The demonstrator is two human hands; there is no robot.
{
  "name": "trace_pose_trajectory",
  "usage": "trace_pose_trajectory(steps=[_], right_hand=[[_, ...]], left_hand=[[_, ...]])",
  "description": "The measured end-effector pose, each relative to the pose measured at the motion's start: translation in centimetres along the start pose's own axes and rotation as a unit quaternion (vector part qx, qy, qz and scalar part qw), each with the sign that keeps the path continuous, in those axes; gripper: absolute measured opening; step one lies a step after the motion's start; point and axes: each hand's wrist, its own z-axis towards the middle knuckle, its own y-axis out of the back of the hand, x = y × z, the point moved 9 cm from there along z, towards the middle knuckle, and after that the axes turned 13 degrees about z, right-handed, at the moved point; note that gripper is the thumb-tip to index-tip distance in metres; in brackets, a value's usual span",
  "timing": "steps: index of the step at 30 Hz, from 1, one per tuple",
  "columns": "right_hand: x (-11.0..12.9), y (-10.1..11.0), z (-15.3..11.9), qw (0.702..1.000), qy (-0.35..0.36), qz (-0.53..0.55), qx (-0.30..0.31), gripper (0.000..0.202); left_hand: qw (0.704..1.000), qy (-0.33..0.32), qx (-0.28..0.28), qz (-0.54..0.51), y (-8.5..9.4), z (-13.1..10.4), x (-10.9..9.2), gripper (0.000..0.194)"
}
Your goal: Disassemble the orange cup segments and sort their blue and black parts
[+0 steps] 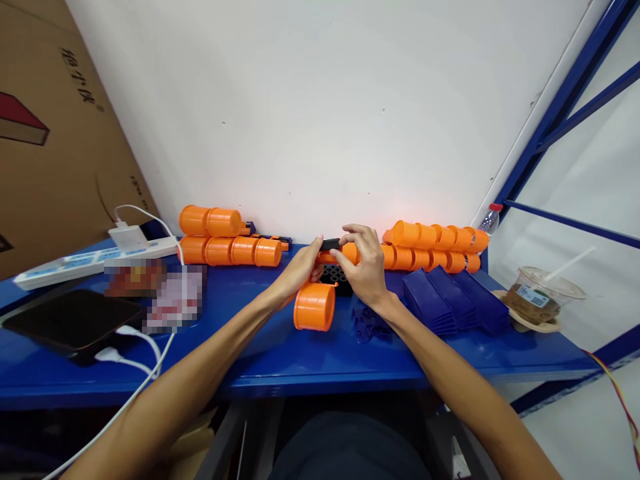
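In the middle of the view, my left hand (305, 265) is closed round an orange part, with a black piece (330, 245) at its top. My right hand (364, 263) meets the black piece from the right, thumb and fingers bent against it. An orange cup (315, 307) hangs below my left hand, just above the blue table (270, 353). Behind the hands is a black tray (341, 283) with round holes, partly hidden. Dark blue small parts (369, 325) lie beneath my right wrist.
Orange cups stand in rows at the back left (245, 251) and back right (420, 259). Blue flat pieces (431, 301) are stacked on the right, beside a drink cup (537, 293). A power strip (75, 267), black device (75, 321) and white cable (125, 408) occupy the left.
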Motion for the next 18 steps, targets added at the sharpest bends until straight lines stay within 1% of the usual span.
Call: trace_pose_trajectory(steps=[2,4,6,7,8,9,10,12,13,14,16,18], right_hand=[[0.1,0.2,0.1,1.0,-0.015,0.01,-0.001,0.008],[0.1,1.2,0.6,0.999,-0.035,0.02,-0.023,0.007],[0.0,2.8,1.5,0.996,-0.048,0.026,-0.066,0.006],[-0.1,3.5,2.1,0.995,-0.054,0.027,-0.077,0.006],[-0.3,3.7,2.7,0.995,-0.061,0.026,-0.07,0.006],[-0.7,3.4,3.4,0.996,-0.073,0.025,-0.041,0.006],[-1.1,2.5,3.9,0.996,-0.09,0.024,0.008,0.007],[-2.1,-0.3,4.1,0.981,-0.13,0.017,0.14,0.01],[-2.5,-1.9,3.7,0.968,-0.146,0.009,0.201,0.01],[-2.7,-3.2,3.2,0.956,-0.154,-0.003,0.25,0.011],[-2.8,-5.3,1.9,0.939,-0.148,-0.035,0.31,0.012],[-2.6,-6.6,0.7,0.93,-0.124,-0.07,0.339,0.013]], left_hand=[[1.0,0.006,0.0,0.008,0.2,0.0,-0.2,0.055],[1.0,0.016,-0.011,-0.024,1.0,0.1,-0.6,0.054],[0.995,0.013,-0.051,-0.088,2.6,0.4,-1.4,0.054],[0.99,0.01,-0.076,-0.122,3.7,0.4,-1.8,0.054],[0.983,0.006,-0.104,-0.151,4.8,0.4,-2.1,0.054],[0.975,0.003,-0.131,-0.177,5.8,0.4,-2.4,0.053],[0.968,-0.003,-0.155,-0.199,6.7,0.2,-2.7,0.052],[0.954,-0.022,-0.195,-0.227,8.1,-0.1,-3.2,0.047],[0.95,-0.028,-0.206,-0.234,8.4,-0.2,-3.3,0.046],[0.948,-0.03,-0.212,-0.235,8.6,-0.3,-3.4,0.045],[0.95,-0.024,-0.207,-0.231,8.5,-0.2,-3.3,0.047],[0.953,-0.019,-0.197,-0.228,8.2,0.0,-3.1,0.05]])
